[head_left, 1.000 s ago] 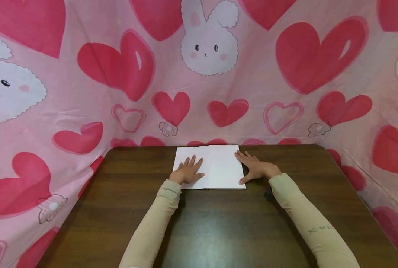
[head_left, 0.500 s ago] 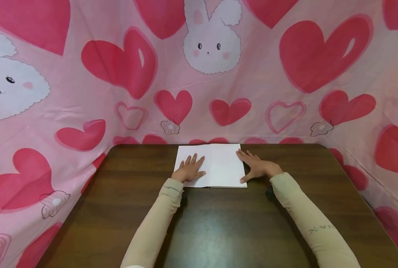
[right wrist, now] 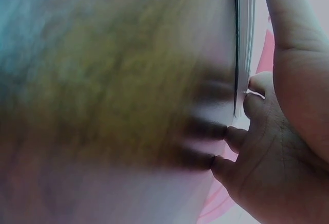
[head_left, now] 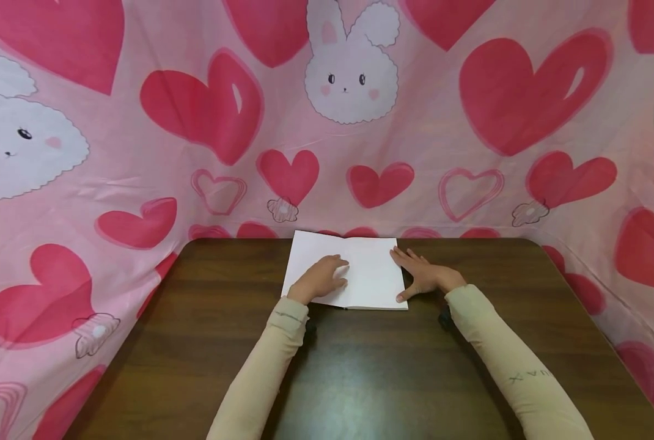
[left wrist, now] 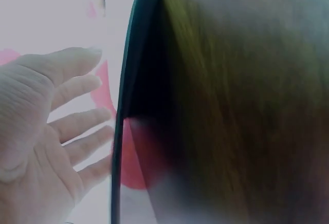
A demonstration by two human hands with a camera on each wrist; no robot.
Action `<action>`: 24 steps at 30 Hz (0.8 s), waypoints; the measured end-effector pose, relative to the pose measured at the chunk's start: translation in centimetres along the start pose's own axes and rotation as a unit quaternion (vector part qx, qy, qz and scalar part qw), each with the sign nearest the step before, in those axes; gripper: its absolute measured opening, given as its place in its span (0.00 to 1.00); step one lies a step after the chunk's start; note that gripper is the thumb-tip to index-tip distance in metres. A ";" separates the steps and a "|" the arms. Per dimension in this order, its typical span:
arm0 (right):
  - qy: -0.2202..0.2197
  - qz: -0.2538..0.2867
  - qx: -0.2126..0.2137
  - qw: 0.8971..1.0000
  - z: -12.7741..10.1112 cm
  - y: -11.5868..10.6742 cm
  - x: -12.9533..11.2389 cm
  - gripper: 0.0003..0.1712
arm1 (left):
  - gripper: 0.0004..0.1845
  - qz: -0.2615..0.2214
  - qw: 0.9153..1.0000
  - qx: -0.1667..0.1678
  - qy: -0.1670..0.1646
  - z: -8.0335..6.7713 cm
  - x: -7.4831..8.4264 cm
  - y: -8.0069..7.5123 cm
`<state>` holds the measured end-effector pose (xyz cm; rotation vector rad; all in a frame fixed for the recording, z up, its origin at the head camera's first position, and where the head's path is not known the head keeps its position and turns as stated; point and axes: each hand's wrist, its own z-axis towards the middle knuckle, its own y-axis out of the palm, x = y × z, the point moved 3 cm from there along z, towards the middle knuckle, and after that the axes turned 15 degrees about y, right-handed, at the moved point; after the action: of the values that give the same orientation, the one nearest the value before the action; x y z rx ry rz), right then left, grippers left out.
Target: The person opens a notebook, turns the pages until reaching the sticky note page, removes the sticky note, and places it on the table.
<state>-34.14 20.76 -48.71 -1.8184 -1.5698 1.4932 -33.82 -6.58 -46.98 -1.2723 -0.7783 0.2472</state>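
Observation:
An open book with blank white pages (head_left: 372,282) lies at the far edge of the table. Its left half slants upward, and the dark cover (left wrist: 138,44) stands off the wood in the left wrist view. Over the left page is my left hand (head_left: 318,278), fingers loosely bent toward the spine and thumb apart, with nothing gripped. My right hand (head_left: 426,277) is spread at the right edge of the book, its thumb by the near corner and its fingers by the far one. In the right wrist view, fingertips of that hand (right wrist: 282,147) touch down beside the pages' edge.
The dark wooden table (head_left: 354,373) stretches toward me, its far edge just behind the book. A pink cloth (head_left: 426,128) with hearts and rabbits hangs behind the table and along both sides.
My left hand has gone from lying flat with spread fingers to bent fingers nearer the spine. The book's left half has risen from the table. My right hand has stayed put.

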 end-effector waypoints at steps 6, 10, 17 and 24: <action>0.006 -0.003 0.001 1.000 0.2 0.2 0.4 0.74 | 0.19 0.024 0.998 0.020 0.051 0.3 2.0 0.4; 0.010 -0.005 -0.003 1.000 0.4 0.3 0.5 0.75 | 0.14 0.031 0.996 0.028 0.083 0.3 3.3 0.6; 0.012 -0.008 0.000 1.000 0.3 0.3 0.4 0.74 | 0.14 0.046 0.994 0.010 0.095 0.4 4.8 1.8; 0.011 -0.007 0.004 1.000 0.3 0.4 0.2 0.74 | 0.17 0.047 0.993 0.011 0.108 0.5 5.3 2.3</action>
<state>-34.22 20.70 -49.20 -1.8099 -1.5608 1.4672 -29.68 -2.47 -47.04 -1.2926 -0.5303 0.1895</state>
